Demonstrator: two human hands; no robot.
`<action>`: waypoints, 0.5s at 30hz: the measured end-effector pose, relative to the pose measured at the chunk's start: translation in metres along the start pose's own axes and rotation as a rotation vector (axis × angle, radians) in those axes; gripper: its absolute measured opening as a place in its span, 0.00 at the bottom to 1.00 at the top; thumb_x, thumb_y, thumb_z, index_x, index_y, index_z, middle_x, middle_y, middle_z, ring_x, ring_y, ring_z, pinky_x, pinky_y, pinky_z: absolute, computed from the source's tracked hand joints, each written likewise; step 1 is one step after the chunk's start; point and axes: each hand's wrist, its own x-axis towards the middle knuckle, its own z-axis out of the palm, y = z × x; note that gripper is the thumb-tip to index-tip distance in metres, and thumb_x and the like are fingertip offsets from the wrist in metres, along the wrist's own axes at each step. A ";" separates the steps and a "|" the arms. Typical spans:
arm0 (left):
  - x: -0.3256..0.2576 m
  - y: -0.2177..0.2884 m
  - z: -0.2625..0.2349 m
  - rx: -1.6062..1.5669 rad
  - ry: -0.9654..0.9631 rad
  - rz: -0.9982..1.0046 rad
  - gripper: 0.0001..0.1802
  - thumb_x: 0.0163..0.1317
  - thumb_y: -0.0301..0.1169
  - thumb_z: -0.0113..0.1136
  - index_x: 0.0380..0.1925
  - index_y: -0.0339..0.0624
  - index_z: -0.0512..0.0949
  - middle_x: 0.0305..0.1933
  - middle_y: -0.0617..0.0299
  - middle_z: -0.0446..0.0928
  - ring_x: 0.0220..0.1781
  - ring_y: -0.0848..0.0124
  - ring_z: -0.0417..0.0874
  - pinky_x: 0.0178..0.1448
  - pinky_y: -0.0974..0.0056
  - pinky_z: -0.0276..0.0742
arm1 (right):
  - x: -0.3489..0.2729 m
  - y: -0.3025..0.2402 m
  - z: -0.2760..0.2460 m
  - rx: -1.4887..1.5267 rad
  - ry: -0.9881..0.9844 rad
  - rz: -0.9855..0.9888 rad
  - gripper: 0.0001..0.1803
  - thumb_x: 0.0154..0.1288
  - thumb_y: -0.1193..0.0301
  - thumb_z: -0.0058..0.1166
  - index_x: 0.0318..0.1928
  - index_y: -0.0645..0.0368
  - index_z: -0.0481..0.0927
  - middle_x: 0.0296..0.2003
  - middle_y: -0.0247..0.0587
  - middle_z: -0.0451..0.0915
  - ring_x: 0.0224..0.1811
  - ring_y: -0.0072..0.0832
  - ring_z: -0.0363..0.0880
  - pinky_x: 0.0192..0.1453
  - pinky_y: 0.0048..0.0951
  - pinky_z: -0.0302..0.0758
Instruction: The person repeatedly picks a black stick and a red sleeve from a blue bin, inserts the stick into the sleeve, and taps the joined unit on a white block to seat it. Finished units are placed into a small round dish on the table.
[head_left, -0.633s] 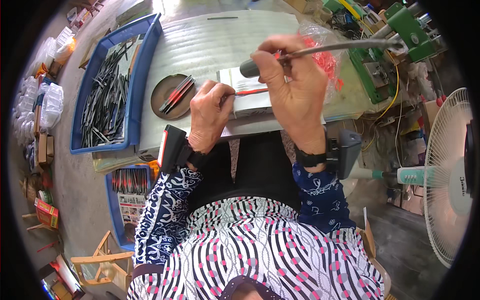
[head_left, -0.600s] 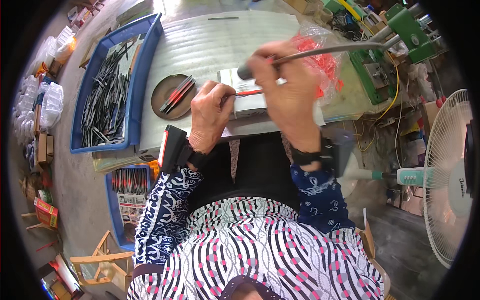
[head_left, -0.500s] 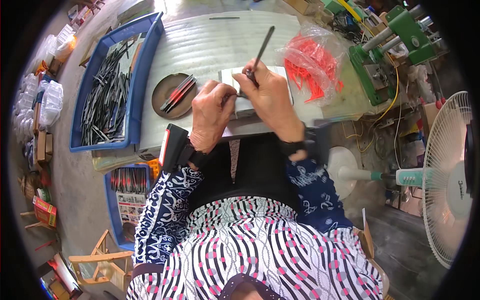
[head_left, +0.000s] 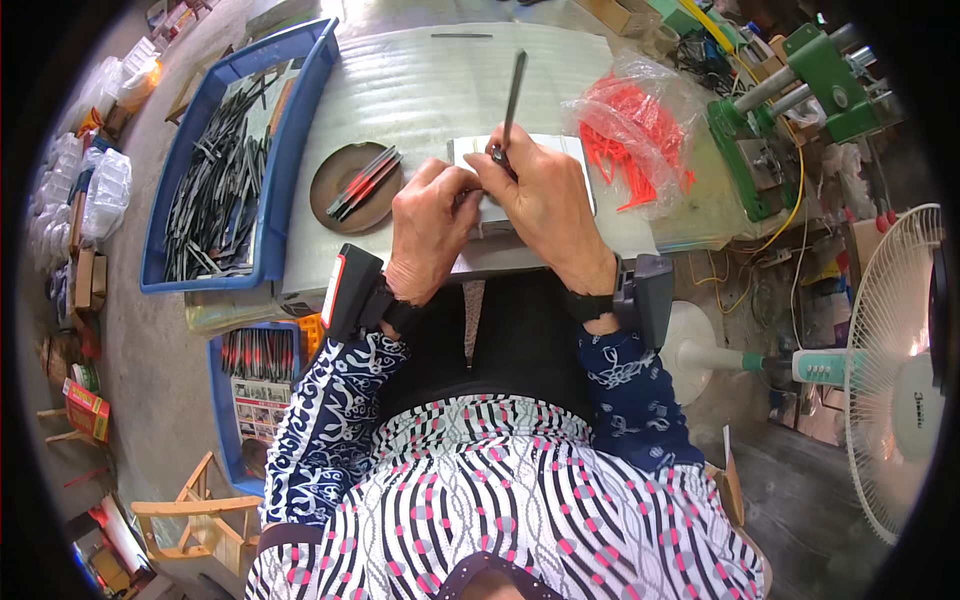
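Note:
My right hand (head_left: 548,200) is closed round a slim dark metal strip (head_left: 514,88), which sticks up and away from me out of the fist. Against its fingertips, my left hand (head_left: 430,228) is closed in a pinch; what it holds, if anything, is hidden. Both hands are over a white-topped block (head_left: 572,152) at the table's near edge. To the left of them lies a round brown dish (head_left: 330,178) with several slim black-and-red pieces (head_left: 366,186) in it. Beyond the block on the right is a clear plastic bag (head_left: 655,108) with many red plastic pieces (head_left: 612,118).
A blue tray (head_left: 273,205) full of dark metal strips (head_left: 215,185) stands on the table's left. Below it is another blue bin (head_left: 228,445) with black-and-red pieces. A green press (head_left: 735,165) stands at the right, with a white fan (head_left: 900,370) nearer me.
The view has shifted slightly, so the table things sit a little further right. My right hand has tilted the strip more upright. Both hands stay together over the block.

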 end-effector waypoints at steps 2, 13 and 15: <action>0.000 0.000 -0.001 -0.002 -0.082 -0.083 0.04 0.54 0.24 0.63 0.31 0.40 0.81 0.32 0.52 0.76 0.34 0.53 0.80 0.38 0.56 0.76 | -0.011 0.007 0.000 -0.012 -0.041 0.038 0.16 0.68 0.62 0.57 0.40 0.63 0.74 0.22 0.51 0.79 0.25 0.50 0.81 0.28 0.43 0.75; -0.008 -0.006 0.001 -0.048 0.062 0.017 0.05 0.54 0.22 0.64 0.33 0.38 0.81 0.30 0.57 0.77 0.28 0.65 0.80 0.34 0.64 0.76 | -0.043 0.016 -0.016 0.339 0.199 0.299 0.09 0.69 0.69 0.58 0.36 0.63 0.76 0.20 0.39 0.78 0.22 0.21 0.76 0.27 0.26 0.71; -0.011 -0.010 -0.005 -0.032 0.103 -0.006 0.05 0.54 0.22 0.64 0.32 0.38 0.81 0.30 0.57 0.77 0.28 0.65 0.79 0.33 0.64 0.75 | -0.046 0.021 -0.014 0.329 0.205 0.300 0.10 0.69 0.69 0.58 0.37 0.63 0.76 0.20 0.38 0.76 0.21 0.19 0.72 0.26 0.25 0.69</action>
